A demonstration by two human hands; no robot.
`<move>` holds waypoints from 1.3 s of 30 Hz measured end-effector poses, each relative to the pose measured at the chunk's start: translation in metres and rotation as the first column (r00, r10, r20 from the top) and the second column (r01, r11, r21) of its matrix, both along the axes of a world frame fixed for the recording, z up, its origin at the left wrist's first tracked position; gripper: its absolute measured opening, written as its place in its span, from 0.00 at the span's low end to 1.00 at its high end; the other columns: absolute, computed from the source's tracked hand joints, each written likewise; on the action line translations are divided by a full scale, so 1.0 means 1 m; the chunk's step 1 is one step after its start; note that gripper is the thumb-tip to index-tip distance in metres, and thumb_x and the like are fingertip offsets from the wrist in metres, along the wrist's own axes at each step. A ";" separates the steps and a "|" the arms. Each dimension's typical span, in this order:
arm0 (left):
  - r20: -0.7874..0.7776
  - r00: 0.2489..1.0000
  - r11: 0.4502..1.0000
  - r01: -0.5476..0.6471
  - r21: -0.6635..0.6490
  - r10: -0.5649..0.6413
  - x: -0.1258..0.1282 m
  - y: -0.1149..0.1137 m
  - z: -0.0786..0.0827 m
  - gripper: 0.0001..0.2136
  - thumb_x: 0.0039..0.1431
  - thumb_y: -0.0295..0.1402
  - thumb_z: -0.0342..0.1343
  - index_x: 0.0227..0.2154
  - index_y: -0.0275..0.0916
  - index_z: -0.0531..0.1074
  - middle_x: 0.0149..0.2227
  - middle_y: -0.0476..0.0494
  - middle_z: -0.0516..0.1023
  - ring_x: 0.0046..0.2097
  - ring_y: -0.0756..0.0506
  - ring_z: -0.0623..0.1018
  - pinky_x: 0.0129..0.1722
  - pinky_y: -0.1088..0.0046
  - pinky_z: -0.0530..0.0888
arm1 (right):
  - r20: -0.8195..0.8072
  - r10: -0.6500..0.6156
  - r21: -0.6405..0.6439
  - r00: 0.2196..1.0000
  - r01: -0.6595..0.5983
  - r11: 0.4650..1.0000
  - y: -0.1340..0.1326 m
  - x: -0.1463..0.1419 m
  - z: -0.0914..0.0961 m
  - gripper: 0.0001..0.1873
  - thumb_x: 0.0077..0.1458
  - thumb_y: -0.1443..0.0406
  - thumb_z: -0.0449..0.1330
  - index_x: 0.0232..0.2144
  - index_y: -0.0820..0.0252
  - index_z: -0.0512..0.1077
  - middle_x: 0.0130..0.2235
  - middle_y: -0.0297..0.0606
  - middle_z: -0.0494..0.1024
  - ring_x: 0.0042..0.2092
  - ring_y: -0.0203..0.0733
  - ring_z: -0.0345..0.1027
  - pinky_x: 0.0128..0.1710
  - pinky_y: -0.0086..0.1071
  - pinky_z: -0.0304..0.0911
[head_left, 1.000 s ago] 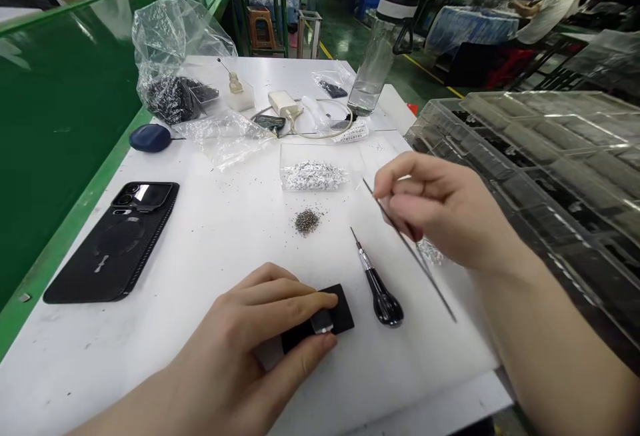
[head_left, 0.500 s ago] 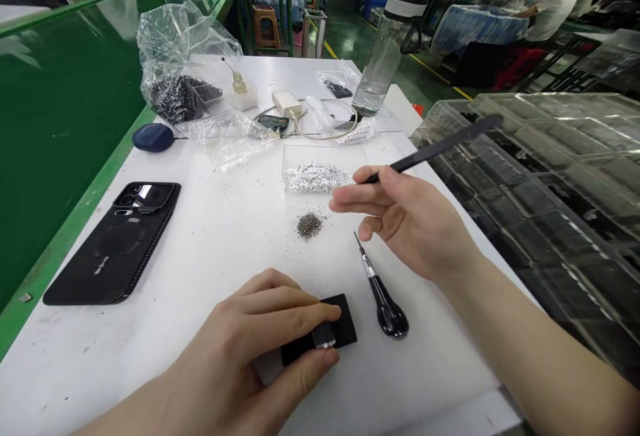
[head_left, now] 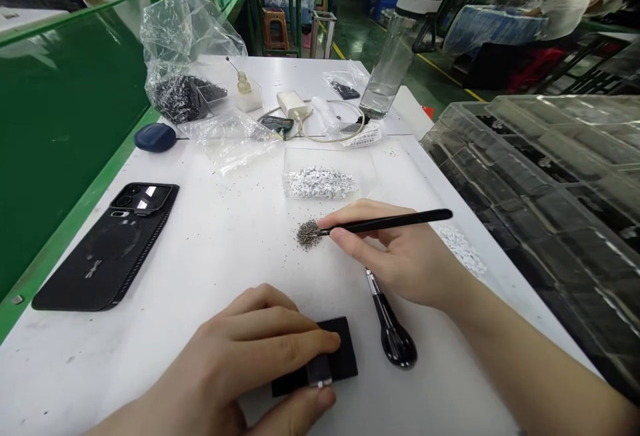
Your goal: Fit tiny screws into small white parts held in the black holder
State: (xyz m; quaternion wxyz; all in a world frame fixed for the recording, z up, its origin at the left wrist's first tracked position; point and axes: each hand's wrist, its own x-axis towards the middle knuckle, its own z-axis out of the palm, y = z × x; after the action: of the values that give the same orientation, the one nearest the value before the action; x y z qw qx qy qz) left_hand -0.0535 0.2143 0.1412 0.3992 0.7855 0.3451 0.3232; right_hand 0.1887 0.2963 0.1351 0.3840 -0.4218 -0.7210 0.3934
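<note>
My left hand is closed, thumb and fingers gripping a small dark block with a whitish end. The block rests on a flat black pad, which the fingers partly cover. Pinched in my right hand are black tweezers, held nearly level. Their tips reach the right side of a pile of tiny metal pieces, apparently screws. Below that hand lies a screwdriver with a black bulb-shaped handle; its tip is hidden.
Behind the pile stands a clear tray of small white pieces; more white bits lie at right. A phone and a dark blue case are left. A water bottle, plastic bags and stacked compartment boxes surround the work area.
My right hand has come down and turned, bringing the tweezers from a raised, loose hold to the metal pile. My left hand keeps its grip on the block; the view has shifted slightly.
</note>
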 end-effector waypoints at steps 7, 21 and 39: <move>-0.063 0.997 0.999 0.037 0.023 -0.035 -0.004 0.001 -0.003 0.25 0.66 0.23 0.67 0.63 0.53 0.78 0.49 0.51 0.88 0.49 0.45 0.83 0.51 0.75 0.84 | -0.020 -0.032 -0.074 0.999 0.030 0.997 0.006 0.003 0.000 0.04 0.64 0.64 0.70 0.40 0.57 0.85 0.40 0.36 0.91 0.42 0.42 0.87 0.44 0.32 0.83; -0.038 0.998 0.999 0.045 -0.031 -0.046 -0.005 0.000 0.001 0.26 0.66 0.24 0.68 0.63 0.54 0.79 0.48 0.53 0.88 0.48 0.45 0.82 0.50 0.74 0.84 | 0.024 -0.022 -0.103 0.999 0.024 0.994 0.005 0.007 -0.004 0.06 0.64 0.63 0.70 0.42 0.53 0.88 0.44 0.34 0.92 0.46 0.45 0.88 0.48 0.33 0.85; 0.022 0.996 0.996 -0.089 0.025 0.088 0.001 -0.001 -0.002 0.22 0.69 0.23 0.64 0.60 0.53 0.82 0.46 0.52 0.87 0.48 0.47 0.80 0.46 0.76 0.83 | 0.019 0.011 -0.145 1.000 -0.008 0.989 0.006 0.010 -0.002 0.05 0.62 0.60 0.72 0.39 0.48 0.90 0.44 0.32 0.93 0.50 0.49 0.88 0.52 0.37 0.85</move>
State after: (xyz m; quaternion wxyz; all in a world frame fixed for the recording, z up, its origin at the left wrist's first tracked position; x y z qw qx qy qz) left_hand -0.0526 0.2138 0.1394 0.3781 0.7710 0.3712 0.3534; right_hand 0.1988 0.3026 0.1332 0.3431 -0.4490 -0.6964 0.4424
